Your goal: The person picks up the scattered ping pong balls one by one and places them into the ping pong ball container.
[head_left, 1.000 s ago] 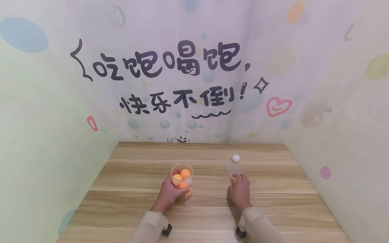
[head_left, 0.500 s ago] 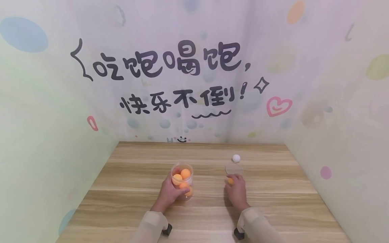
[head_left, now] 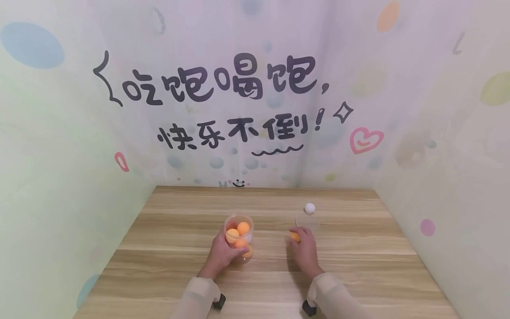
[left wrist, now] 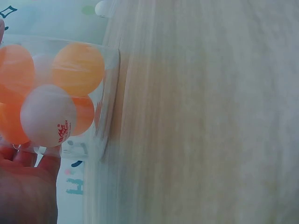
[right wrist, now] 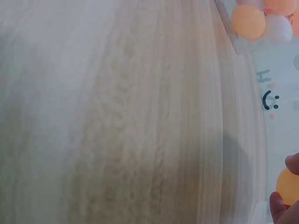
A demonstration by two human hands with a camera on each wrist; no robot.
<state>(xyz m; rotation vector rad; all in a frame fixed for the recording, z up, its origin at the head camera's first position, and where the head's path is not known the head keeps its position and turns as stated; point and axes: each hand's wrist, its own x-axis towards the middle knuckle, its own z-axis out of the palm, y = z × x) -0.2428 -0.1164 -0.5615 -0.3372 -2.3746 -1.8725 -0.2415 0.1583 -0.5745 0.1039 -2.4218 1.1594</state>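
Observation:
My left hand [head_left: 221, 253] grips a clear plastic jar [head_left: 238, 218] from its left side, thumb across the front. Orange and white table tennis balls fill part of it; a white ball [left wrist: 48, 115] with a red print shows through the wall in the left wrist view. To the right, my right hand [head_left: 306, 252] pinches an orange table tennis ball [head_left: 295, 237] between thumb and fingers. That ball also shows at the edge of the right wrist view, the held orange ball [right wrist: 288, 186] partly covered by fingertips. Just behind this hand lies a clear round lid [head_left: 307, 222].
A loose white ball [head_left: 310, 208] sits behind the lid, toward the back of the wood-grain table [head_left: 179, 204]. Patterned walls [head_left: 255, 168] with dark lettering enclose the table at the back and both sides.
My right hand has picked up the orange ball beside the lid and moved left with it, toward the jar. The left hand and jar have stayed in place.

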